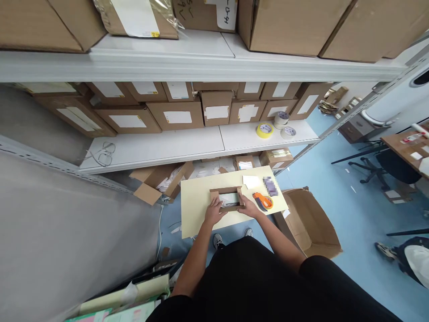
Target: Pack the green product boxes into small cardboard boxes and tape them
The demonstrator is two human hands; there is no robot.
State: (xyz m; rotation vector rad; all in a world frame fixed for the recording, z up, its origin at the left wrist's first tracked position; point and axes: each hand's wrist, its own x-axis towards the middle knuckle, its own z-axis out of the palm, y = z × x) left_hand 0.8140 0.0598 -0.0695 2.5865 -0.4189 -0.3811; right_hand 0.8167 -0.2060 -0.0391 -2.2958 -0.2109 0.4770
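Note:
A small open cardboard box (214, 193) lies on the cream table, with something pale and whitish (229, 199) inside it that I cannot name. My left hand (215, 212) grips its left side, fingers curled over the edge. On the opposite side, my right hand (248, 207) holds the right edge. To the right of the box sits an orange tape dispenser (258, 197) with a yellow tape roll. Behind it lie white paper (251, 181) and a purple item (270, 186) blurred out by pixels.
The cream table (194, 210) stands before a white shelf (187, 145) bearing labelled cartons (177, 117), tape rolls (264, 130) and glasses (104, 154). A large open carton (311, 223) is on the floor at right, another (150, 193) behind left. Another person's shoe (385, 251) shows far right.

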